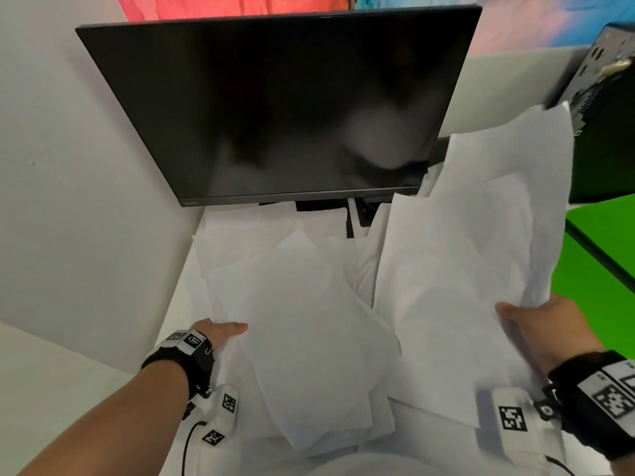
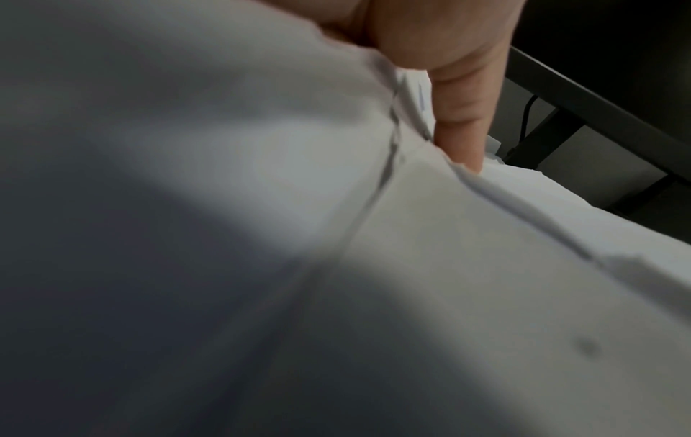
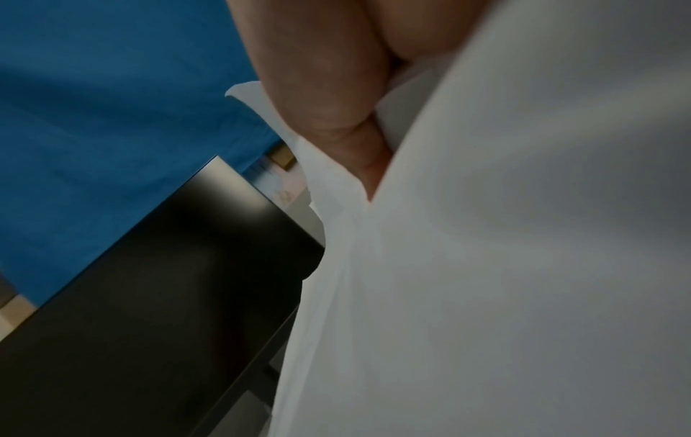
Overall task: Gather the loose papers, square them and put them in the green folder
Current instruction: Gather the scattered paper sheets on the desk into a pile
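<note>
Several loose white papers lie overlapped on the white desk below the monitor. My left hand (image 1: 220, 333) grips the near-left edge of one pile of papers (image 1: 302, 321); its thumb lies on top and the other fingers are hidden beneath. In the left wrist view a finger (image 2: 460, 118) presses on the sheet edges (image 2: 448, 236). My right hand (image 1: 536, 324) pinches a lifted bunch of sheets (image 1: 464, 252) at its near-right corner, and these stand tilted up off the desk. The right wrist view has fingers (image 3: 329, 88) curled round that paper (image 3: 486, 266). The green folder (image 1: 604, 255) lies at the right, partly hidden by the raised sheets.
A dark monitor (image 1: 275, 108) on a black stand fills the back of the desk, with more sheets under it. A white wall (image 1: 68, 166) closes the left side. A black computer case (image 1: 604, 97) stands at the back right, above the folder.
</note>
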A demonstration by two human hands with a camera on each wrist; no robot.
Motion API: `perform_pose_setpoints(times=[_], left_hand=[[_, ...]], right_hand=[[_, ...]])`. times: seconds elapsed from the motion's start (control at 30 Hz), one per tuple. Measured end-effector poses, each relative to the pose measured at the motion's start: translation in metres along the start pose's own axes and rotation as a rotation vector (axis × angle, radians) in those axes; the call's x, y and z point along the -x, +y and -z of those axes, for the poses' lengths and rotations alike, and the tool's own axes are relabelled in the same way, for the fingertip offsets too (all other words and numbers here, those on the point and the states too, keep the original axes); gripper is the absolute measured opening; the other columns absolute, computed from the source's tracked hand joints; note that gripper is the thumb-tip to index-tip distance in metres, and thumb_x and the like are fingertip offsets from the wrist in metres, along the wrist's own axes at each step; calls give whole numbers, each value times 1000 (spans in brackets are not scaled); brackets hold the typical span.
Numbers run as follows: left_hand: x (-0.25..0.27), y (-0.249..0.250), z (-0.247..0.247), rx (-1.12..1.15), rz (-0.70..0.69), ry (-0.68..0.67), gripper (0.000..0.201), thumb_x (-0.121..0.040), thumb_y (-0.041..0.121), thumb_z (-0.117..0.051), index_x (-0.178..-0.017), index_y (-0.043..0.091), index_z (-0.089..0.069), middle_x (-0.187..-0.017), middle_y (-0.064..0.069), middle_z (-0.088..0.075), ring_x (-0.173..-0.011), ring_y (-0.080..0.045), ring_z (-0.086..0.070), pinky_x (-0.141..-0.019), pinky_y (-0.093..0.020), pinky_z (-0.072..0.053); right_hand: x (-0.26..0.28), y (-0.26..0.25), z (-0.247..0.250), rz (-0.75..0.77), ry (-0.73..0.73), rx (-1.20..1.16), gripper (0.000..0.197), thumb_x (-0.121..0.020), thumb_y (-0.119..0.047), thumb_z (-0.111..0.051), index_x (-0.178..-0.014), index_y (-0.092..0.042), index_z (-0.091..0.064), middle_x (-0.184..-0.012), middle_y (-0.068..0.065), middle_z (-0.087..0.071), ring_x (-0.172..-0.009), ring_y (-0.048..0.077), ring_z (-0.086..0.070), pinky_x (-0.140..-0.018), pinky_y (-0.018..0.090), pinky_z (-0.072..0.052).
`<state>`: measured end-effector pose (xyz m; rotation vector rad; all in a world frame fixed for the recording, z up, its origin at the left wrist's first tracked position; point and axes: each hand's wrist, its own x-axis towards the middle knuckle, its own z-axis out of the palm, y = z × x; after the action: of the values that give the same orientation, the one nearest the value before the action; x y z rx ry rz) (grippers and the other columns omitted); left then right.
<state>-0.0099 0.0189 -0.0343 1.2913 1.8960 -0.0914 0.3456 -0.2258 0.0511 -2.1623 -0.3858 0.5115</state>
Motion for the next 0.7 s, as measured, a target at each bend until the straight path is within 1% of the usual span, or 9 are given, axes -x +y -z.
perform_pose_setpoints(times=[0.1, 0.2, 0.33, 0.4, 0.47, 0.5, 0.57, 0.63, 0.7], left_hand=[[5, 3, 2, -15, -14, -2, 89, -75, 38, -72, -141, -3, -27, -142, -22, -41, -127, -37, -44, -94, -34, -39], [13, 13, -1, -47, -50, -14, 87, -76, 35, -71, -140, -5, -27, -144, -23, -39, -130, -36, -41, -102, -36, -37], [24, 26, -15, -82, -101, -22, 83, -80, 34, -68, -140, -6, -27, -145, -21, -38, -131, -35, -40, -102, -34, -37], [30, 30, -22, -90, -115, -21, 80, -82, 33, -66, -140, -6, -26, -145, -20, -37, -131, -34, -40, -100, -33, -37], [32, 32, -25, -81, -124, -38, 79, -83, 31, -66, -140, -6, -26, -145, -20, -37, -131, -34, -40, -99, -32, -37], [31, 32, -27, -74, -117, -45, 78, -82, 31, -66, -139, -6, -27, -145, -20, -38, -130, -33, -41, -99, -32, -37], [31, 31, -26, -95, -123, -52, 79, -81, 34, -67, -139, -4, -29, -143, -19, -40, -128, -33, -44, -99, -31, -38], [32, 31, -25, -103, -111, -60, 81, -81, 36, -66, -140, -3, -27, -145, -19, -39, -129, -32, -43, -101, -32, -38], [34, 31, -24, -102, -118, -93, 78, -81, 35, -66, -140, -2, -31, -144, -18, -41, -128, -32, -44, -103, -33, -38]], right_hand=[[-5, 0, 6, -55, 78, -2, 34, -80, -5, -65, -108, 13, -58, -100, 27, -62, -85, 33, -57, -74, 33, -39], [-9, -4, 13, -84, 133, -47, 37, -81, -8, -65, -111, 11, -57, -111, 28, -63, -99, 39, -61, -78, 36, -42], [-4, -16, 26, -13, 255, -154, 37, -80, -13, -66, -113, 4, -60, -111, 25, -64, -100, 37, -63, -81, 38, -45], [-7, -21, 36, 3, 269, -237, 33, -75, -31, -73, -102, -12, -66, -101, 14, -67, -91, 28, -64, -83, 39, -46], [-54, 7, 49, -37, 262, -369, 56, -46, -69, -76, -78, -25, -64, -78, -8, -67, -69, 10, -63, -79, 37, -48], [-91, 39, 62, -25, 255, -415, 65, -36, -77, -73, -75, -26, -64, -69, -12, -68, -60, 1, -62, -76, 35, -49], [-132, 73, 81, 16, 264, -498, 77, -32, -79, -72, -90, -29, -69, -83, -18, -73, -63, -3, -63, -71, 33, -51], [-84, 30, 76, -4, 225, -479, 83, -28, -78, -72, -91, -26, -67, -91, -8, -73, -68, 5, -59, -63, 28, -46], [-22, -30, 56, -19, 166, -442, 55, -51, -61, -76, -81, -19, -58, -74, -1, -68, -67, 12, -54, -68, 31, -48]])
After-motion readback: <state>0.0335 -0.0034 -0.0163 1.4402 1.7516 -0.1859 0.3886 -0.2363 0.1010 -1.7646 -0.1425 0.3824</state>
